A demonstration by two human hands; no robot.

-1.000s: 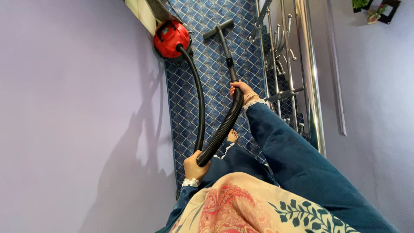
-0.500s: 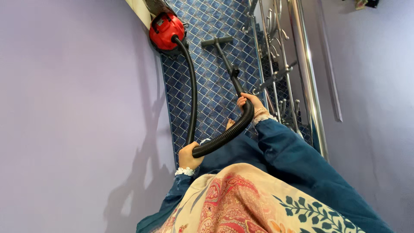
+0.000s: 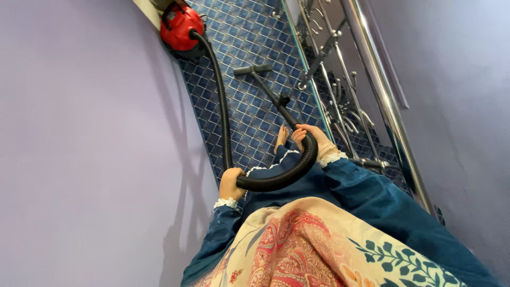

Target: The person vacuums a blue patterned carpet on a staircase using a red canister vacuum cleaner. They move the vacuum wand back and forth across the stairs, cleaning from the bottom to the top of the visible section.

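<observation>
The left hand (image 3: 231, 182) is clenched around the ribbed black hose (image 3: 220, 106), which curves in a loop to the right hand (image 3: 309, 136), gripping the hose's end at the rigid black wand (image 3: 272, 94). The wand slopes to a flat T-shaped floor nozzle (image 3: 253, 69) on the blue diamond-patterned carpet (image 3: 249, 32). A rounded red vacuum cleaner (image 3: 180, 27) sits beside the lilac wall (image 3: 79, 133); a polished steel railing (image 3: 380, 101) runs along the carpet's other edge.
</observation>
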